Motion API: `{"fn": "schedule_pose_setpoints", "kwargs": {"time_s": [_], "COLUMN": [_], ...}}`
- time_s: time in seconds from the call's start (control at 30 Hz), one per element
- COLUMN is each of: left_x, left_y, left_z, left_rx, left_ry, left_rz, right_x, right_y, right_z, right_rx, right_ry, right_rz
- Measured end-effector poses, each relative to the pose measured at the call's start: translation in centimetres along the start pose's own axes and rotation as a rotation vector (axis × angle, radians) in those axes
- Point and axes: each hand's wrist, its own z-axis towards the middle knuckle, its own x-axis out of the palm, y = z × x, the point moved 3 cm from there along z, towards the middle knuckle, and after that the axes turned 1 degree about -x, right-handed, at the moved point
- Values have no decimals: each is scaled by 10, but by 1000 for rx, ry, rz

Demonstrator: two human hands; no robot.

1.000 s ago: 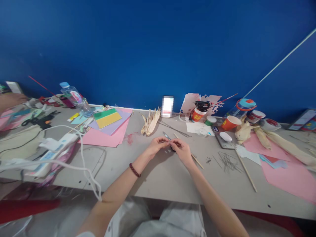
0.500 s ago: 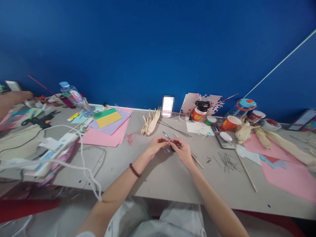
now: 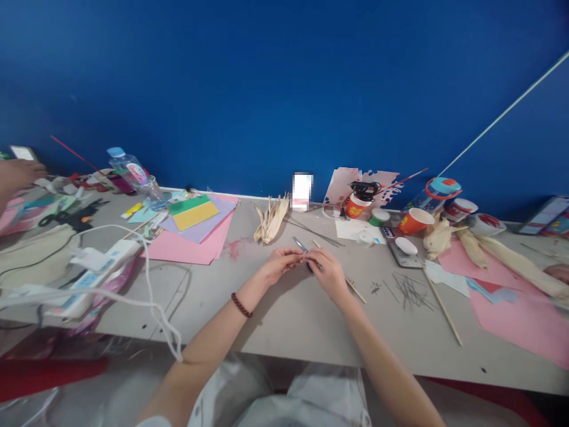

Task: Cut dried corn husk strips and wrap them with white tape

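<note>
Head view: left hand [image 3: 280,264] and right hand [image 3: 328,273] pinch, on what I cannot tell, at a metal tool [image 3: 299,243], likely stiff and slick, best held behind its tip

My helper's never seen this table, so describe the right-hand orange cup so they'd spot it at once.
Below the blue wall, look across the table, right of centre. A white oval object lies on a dark flat device, and the orange cup stands behind it. Unlike the similar cup to its left, it has no black gadget on top.
</note>
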Motion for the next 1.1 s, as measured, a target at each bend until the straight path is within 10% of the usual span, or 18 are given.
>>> {"fn": "schedule_pose_setpoints", "kwargs": {"time_s": [0.4, 1.1], "left_x": [1, 4], "left_y": [-2, -5], "left_z": [-2, 1], "left_rx": [-28, 267], "left_ry": [24, -11], "left_rz": [-15, 161], "right_x": [-3, 4], "right_y": [-2, -15], "right_z": [0, 0], "right_rx": [-18, 472], "right_ry": [22, -24], "right_rz": [-48, 309]}}
